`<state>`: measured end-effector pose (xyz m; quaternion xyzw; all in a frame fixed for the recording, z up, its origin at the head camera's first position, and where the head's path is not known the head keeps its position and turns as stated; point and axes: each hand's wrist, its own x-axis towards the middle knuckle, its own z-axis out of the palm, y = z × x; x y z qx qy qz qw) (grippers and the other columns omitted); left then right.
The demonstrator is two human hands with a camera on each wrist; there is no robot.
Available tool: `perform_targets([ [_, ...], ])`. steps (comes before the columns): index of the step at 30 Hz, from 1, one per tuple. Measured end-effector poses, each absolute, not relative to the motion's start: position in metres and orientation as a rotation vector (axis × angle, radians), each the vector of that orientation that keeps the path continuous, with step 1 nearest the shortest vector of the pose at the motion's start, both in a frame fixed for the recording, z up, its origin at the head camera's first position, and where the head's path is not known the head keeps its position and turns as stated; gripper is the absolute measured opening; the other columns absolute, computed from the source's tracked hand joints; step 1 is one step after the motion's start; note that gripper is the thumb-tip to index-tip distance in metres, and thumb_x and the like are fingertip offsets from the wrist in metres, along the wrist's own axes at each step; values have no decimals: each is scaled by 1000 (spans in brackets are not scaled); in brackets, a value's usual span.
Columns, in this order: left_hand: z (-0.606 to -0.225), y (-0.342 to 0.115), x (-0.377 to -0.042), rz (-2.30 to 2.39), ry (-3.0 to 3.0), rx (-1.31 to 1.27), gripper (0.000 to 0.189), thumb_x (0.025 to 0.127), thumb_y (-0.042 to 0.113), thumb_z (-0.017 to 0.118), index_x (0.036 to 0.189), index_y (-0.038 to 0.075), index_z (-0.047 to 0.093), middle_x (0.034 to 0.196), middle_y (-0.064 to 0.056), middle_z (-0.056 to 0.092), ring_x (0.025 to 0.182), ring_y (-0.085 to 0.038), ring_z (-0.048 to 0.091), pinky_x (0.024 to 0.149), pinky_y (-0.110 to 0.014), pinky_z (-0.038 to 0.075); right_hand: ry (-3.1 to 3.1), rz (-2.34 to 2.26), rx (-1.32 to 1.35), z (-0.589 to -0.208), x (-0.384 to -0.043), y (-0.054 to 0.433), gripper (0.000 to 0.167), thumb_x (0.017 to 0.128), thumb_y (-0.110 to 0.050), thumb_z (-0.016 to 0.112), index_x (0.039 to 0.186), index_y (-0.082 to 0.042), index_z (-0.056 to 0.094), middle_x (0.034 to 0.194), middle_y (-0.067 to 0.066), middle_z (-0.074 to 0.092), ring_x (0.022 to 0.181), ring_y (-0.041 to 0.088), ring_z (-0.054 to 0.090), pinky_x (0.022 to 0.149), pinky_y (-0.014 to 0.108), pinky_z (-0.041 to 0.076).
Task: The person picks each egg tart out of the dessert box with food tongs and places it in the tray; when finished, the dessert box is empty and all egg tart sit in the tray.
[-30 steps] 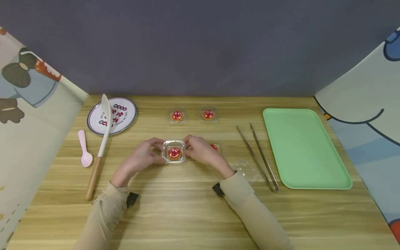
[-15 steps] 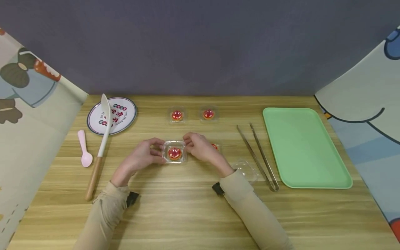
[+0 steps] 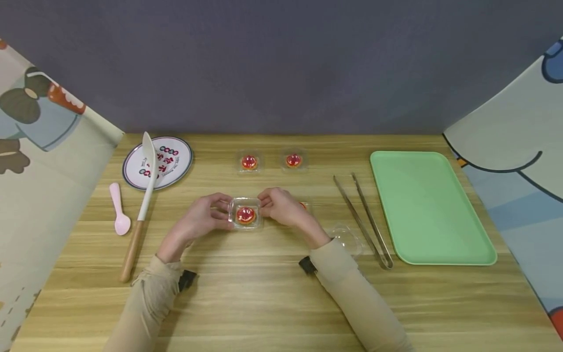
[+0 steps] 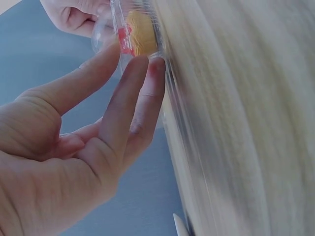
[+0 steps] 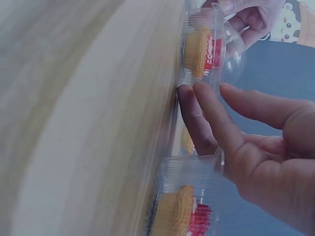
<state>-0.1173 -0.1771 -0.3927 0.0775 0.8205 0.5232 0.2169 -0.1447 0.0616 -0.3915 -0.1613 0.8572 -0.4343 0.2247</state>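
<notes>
In the head view, a small tart with a glossy red top (image 3: 246,215) sits inside a clear plastic box (image 3: 236,201) between both hands. The left hand (image 3: 205,214) holds the box's left side, thumb near the rim and fingertips at the wall. On the opposite side the right hand (image 3: 281,208) pinches at the rim, its thumb above and fingers below. A clear domed lid (image 5: 236,55) covers this box in the right wrist view. Closer to that camera is another boxed tart (image 5: 179,211), mostly hidden by the right hand in the head view.
Two more boxed tarts (image 3: 249,163) stand farther back. Metal tongs (image 3: 367,220) and a green tray (image 3: 433,210) lie to the right, a loose-looking clear dome (image 3: 346,239) near the right sleeve. At left are a patterned plate (image 3: 176,168), a long-handled spatula (image 3: 142,210) and a pink spoon (image 3: 118,208).
The right hand's fingers have shifted slightly along the box's right edge. The left hand and the box stay almost where they were.
</notes>
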Motion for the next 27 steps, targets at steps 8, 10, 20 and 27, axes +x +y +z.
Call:
perform_targets([
  [8, -393, -177, -116, 1470, 2267, 210, 66, 84, -15, 81, 142, -15, 50, 126, -33, 65, 109, -43, 72, 90, -34, 65, 2334, -1219, -432, -392, -146, 63, 41, 99, 1, 71, 137, 13, 60, 126, 25, 70, 119, 35, 68, 103, 35, 59],
  [10, -392, -176, -116, 1468, 2269, 212, 67, 83, -15, 81, 142, -14, 50, 125, -32, 65, 109, -43, 72, 90, -34, 65, 2325, -1222, -433, -392, -146, 63, 41, 99, 1, 72, 136, 14, 61, 126, 25, 71, 119, 35, 68, 102, 35, 59],
  [20, -391, -176, -117, 1430, 2288, 209, 70, 83, -14, 82, 145, -15, 48, 125, -33, 66, 109, -43, 72, 92, -37, 65, 2311, -1252, -439, -392, -144, 63, 37, 97, 4, 73, 132, 13, 62, 122, 24, 71, 114, 35, 69, 99, 34, 61],
  [27, -388, -176, -115, 1422, 2281, 208, 71, 83, -13, 82, 145, -17, 48, 124, -34, 67, 109, -44, 72, 92, -38, 65, 2305, -1248, -459, -389, -142, 64, 40, 98, 4, 71, 136, 10, 59, 126, 25, 70, 119, 35, 68, 103, 35, 59],
])
